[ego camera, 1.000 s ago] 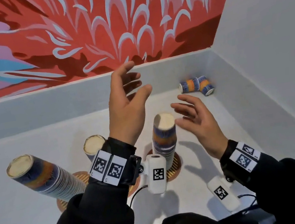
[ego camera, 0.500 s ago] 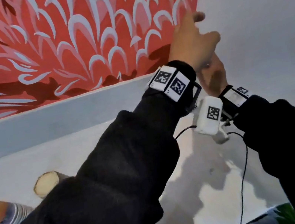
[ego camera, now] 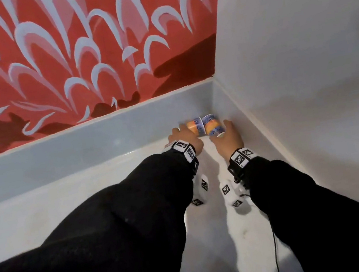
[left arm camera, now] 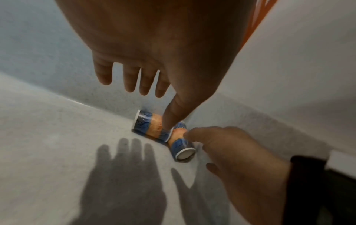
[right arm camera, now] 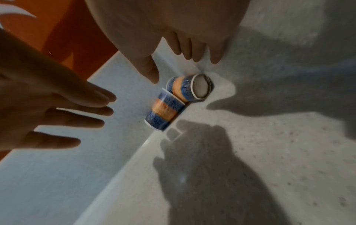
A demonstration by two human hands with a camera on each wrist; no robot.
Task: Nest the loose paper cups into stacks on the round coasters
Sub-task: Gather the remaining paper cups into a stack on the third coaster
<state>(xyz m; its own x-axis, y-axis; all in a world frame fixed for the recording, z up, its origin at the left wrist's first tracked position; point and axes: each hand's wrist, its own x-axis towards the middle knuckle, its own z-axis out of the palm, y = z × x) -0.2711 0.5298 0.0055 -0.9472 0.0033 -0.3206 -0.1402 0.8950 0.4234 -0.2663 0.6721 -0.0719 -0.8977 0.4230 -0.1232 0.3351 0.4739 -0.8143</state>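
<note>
Two loose paper cups, blue with an orange band, lie on their sides touching each other in the far right corner of the white counter: the left cup (ego camera: 196, 126) (left arm camera: 149, 124) (right arm camera: 164, 112) and the right cup (ego camera: 213, 127) (left arm camera: 181, 145) (right arm camera: 189, 88). My left hand (ego camera: 185, 139) (left arm camera: 159, 85) hovers by the left cup, fingers straight and spread, thumb pointing down at it. My right hand (ego camera: 228, 136) (right arm camera: 179, 50) is open beside the right cup, fingers over it. Neither hand grips a cup. The stacks and coasters are out of view.
The grey upstand (ego camera: 80, 147) and the white side wall (ego camera: 308, 90) close in the corner right behind the cups. The red mural (ego camera: 66, 59) rises above the upstand. A cable (ego camera: 275, 250) runs along the counter (ego camera: 45, 217) under my right arm.
Both hands left the stacks, reached across to the far right corner and came down beside the two loose cups. The view swung right, so the stacks dropped out of sight.
</note>
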